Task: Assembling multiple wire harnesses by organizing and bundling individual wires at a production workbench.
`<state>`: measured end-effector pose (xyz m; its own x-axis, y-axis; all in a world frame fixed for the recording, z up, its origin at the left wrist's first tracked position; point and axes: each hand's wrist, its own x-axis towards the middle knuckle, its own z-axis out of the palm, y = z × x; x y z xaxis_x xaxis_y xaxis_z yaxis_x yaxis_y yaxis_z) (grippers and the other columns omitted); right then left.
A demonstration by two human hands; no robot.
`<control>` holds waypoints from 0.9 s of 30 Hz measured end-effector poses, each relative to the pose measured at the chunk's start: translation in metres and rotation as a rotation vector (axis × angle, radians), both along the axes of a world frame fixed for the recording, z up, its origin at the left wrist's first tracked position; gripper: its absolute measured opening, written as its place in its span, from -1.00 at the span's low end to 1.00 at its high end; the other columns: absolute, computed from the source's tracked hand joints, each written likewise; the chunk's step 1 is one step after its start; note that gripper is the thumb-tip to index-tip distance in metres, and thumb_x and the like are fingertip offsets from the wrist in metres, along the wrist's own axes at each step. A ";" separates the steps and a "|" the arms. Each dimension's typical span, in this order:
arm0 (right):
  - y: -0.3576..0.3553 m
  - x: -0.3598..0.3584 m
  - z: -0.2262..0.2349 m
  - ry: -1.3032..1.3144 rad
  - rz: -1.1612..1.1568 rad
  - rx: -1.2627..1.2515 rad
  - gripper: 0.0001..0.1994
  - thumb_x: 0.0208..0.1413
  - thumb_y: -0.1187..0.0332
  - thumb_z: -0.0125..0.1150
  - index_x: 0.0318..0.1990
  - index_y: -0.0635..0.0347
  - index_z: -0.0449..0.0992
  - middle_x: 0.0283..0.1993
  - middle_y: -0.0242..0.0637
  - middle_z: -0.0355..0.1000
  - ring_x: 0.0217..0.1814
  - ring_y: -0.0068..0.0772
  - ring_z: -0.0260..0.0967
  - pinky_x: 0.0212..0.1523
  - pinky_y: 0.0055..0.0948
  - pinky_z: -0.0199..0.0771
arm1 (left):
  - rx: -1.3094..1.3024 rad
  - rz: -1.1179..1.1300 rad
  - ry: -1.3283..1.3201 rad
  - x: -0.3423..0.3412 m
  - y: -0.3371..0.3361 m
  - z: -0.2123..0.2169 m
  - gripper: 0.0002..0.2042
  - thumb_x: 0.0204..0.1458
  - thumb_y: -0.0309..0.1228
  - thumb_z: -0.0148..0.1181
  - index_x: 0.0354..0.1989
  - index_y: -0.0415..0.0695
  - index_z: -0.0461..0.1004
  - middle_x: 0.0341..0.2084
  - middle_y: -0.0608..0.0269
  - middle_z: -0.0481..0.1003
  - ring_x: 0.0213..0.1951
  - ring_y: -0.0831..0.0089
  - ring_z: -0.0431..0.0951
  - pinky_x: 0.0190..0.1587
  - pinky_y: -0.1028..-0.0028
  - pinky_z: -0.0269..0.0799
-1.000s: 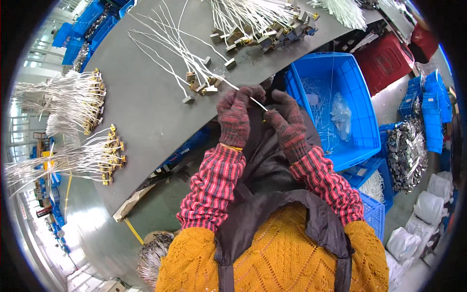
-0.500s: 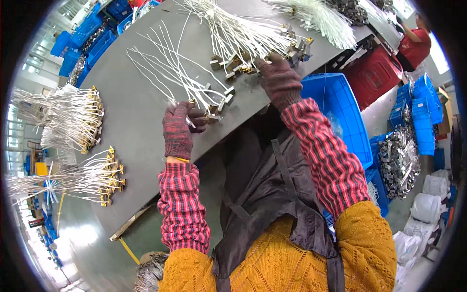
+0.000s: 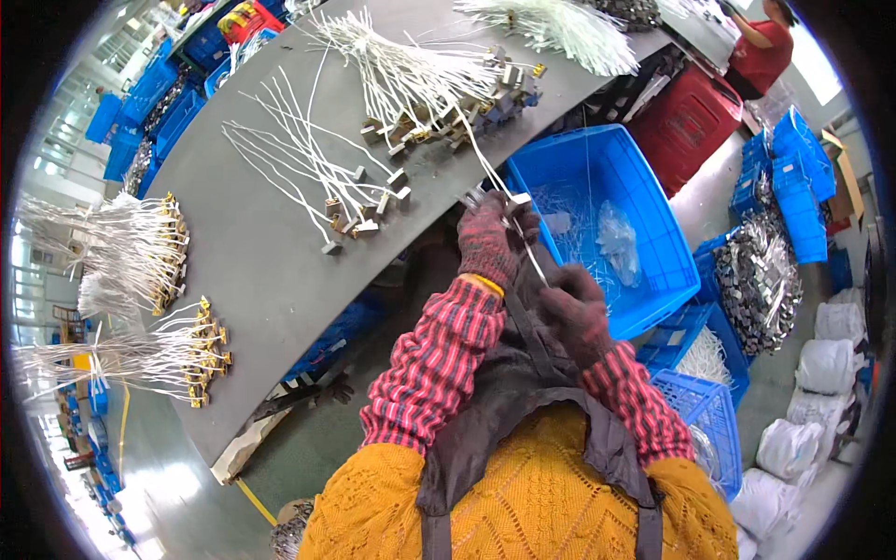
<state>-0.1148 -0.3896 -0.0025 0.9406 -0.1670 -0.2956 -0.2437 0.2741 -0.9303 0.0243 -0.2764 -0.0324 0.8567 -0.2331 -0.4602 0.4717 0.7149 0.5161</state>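
In front of my body, just off the table's near edge, my left hand is closed around a white wire near the small pale block at its end. A shiny clear or metallic bit pokes out by those fingers; its kind is unclear. My right hand, lower and to the right, pinches a thin white strand stretched down from the left hand. Both hands wear dark maroon knit gloves. On the table lie a small spread of white wires with end blocks and a bigger heap.
A blue bin with clear plastic and white scraps stands right of my hands. Tied wire bundles lie along the grey table's left side. Beyond are a red container and a person in red.
My left hand has left the small wire spread and moved right. My right hand has come back from the big heap toward my body, and a wire is now held between both hands.
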 end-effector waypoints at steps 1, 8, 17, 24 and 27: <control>-0.014 -0.021 -0.005 0.096 -0.071 0.021 -0.83 0.01 0.38 0.20 -0.22 0.14 0.49 -0.49 -0.44 0.37 -0.59 -0.64 0.23 -0.61 -0.57 0.21 | -0.046 0.008 0.004 0.003 -0.006 0.000 -0.79 0.09 -0.50 0.12 -0.09 -0.23 0.43 -0.38 0.20 0.55 -0.37 0.29 0.59 -0.33 0.43 0.56; -0.138 -0.169 -0.081 0.418 -0.169 -0.283 -0.76 -0.02 0.45 0.19 -0.15 0.23 0.56 -0.40 -0.38 0.47 -0.46 -0.58 0.33 -0.47 -0.54 0.34 | 1.496 0.152 -0.873 0.070 0.019 0.006 -0.75 -0.04 -0.41 0.30 -0.19 -0.20 0.49 -0.35 0.22 0.60 -0.32 0.34 0.61 -0.23 0.40 0.54; -0.221 -0.315 -0.148 0.605 -0.274 -0.372 -0.72 0.04 0.44 0.14 -0.06 0.20 0.52 -0.44 -0.27 0.46 -0.58 -0.46 0.37 -0.70 -0.49 0.36 | 0.124 0.242 -0.149 0.048 0.055 -0.022 -0.84 0.19 -0.30 0.13 -0.21 -0.13 0.47 -0.36 0.12 0.56 -0.36 0.14 0.62 -0.29 0.16 0.63; -0.248 -0.346 -0.174 0.536 -0.357 -0.328 -0.71 0.05 0.47 0.18 -0.03 0.23 0.49 -0.28 -0.21 0.52 -0.58 -0.45 0.38 -0.74 -0.46 0.37 | 0.108 0.386 -0.030 0.050 0.087 -0.004 -0.77 0.26 -0.22 0.01 -0.10 -0.09 0.43 -0.24 0.08 0.56 -0.20 0.13 0.60 -0.15 0.13 0.59; -0.252 -0.348 -0.182 0.517 -0.386 -0.306 -0.70 0.04 0.50 0.17 -0.03 0.25 0.49 -0.24 -0.21 0.53 -0.58 -0.43 0.38 -0.74 -0.47 0.39 | 0.170 0.383 -0.083 0.051 0.089 0.005 -0.78 0.26 -0.22 0.00 -0.15 -0.09 0.44 -0.31 0.11 0.55 -0.26 0.15 0.60 -0.20 0.18 0.60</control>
<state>-0.4631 -0.6412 -0.1843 0.5493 -0.6067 -0.5746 -0.6129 0.1749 -0.7705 0.0757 -0.1869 -0.0277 0.9024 0.1822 -0.3904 0.1407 0.7319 0.6667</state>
